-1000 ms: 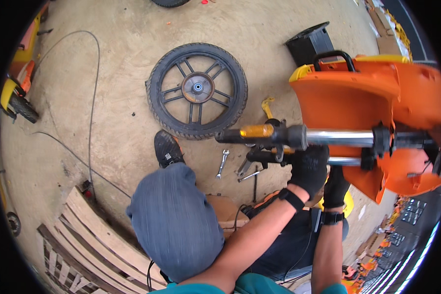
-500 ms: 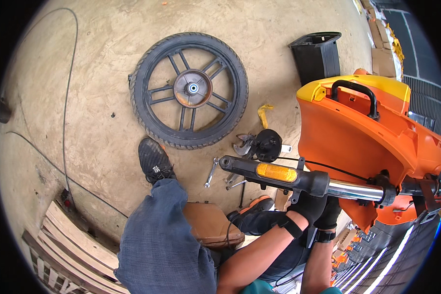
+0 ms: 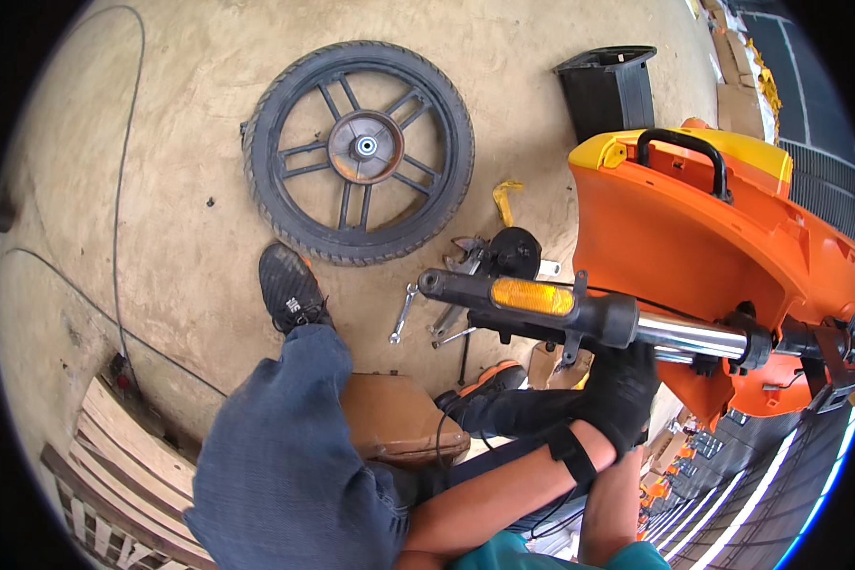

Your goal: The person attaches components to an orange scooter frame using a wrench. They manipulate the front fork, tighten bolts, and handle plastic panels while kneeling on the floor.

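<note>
A front fork leg (image 3: 598, 321) with a black lower part, an amber reflector (image 3: 533, 295) and a chrome tube (image 3: 691, 335) extends leftward from an orange scooter body (image 3: 674, 228). My left hand (image 3: 622, 394), in a black glove, is just under the fork leg, beside the second chrome tube (image 3: 673, 354). Its fingers look curled, but their tips and whatever they hold are hidden. My right forearm (image 3: 610, 513) rises behind the left wrist, and the left hand covers nearly all of the right hand.
A spoked wheel with tyre (image 3: 274, 195) lies on the floor. Near the fork are a combination wrench (image 3: 405, 313), a round black part (image 3: 514, 253) and a yellow piece (image 3: 505, 201). A black bin (image 3: 606, 95) stands far right, a wooden pallet (image 3: 133, 465) lower left, a brown box (image 3: 389, 418) by my leg.
My left hand has shifted right and turned, now covering the right hand, which showed beside it before. The whole view has shifted slightly.
</note>
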The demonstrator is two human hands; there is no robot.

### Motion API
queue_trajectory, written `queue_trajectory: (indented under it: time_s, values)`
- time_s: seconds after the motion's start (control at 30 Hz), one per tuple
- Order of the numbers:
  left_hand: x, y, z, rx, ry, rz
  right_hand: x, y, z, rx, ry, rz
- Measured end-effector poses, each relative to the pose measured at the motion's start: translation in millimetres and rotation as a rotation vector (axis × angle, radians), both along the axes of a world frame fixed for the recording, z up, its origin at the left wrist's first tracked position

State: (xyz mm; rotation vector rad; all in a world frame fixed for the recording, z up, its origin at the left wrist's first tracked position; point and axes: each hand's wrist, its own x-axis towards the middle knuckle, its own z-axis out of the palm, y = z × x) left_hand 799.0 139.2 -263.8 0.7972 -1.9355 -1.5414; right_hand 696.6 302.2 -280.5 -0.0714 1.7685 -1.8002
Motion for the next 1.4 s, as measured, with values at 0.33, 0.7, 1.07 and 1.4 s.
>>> queue_trajectory:
  time_s: [0.33, 0.7, 1.07, 1.4]
  values:
    - [48, -193, 64, -0.903, 0.259, -0.271, -18, 38, -39, 0.485, 0.596, 0.045]
    - [-125, -271, 0, -0.667, -0.404, -0.985, -8, 6, -30, 0.630, 0.831, 0.032]
    - [-157, -266, -92, -0.548, -0.296, -0.923, 12, 6, -12, -0.113, -0.046, -0.006]
    - [-161, -262, -102, -0.683, -0.165, -0.837, 10, 22, -21, -0.234, -0.172, -0.019]
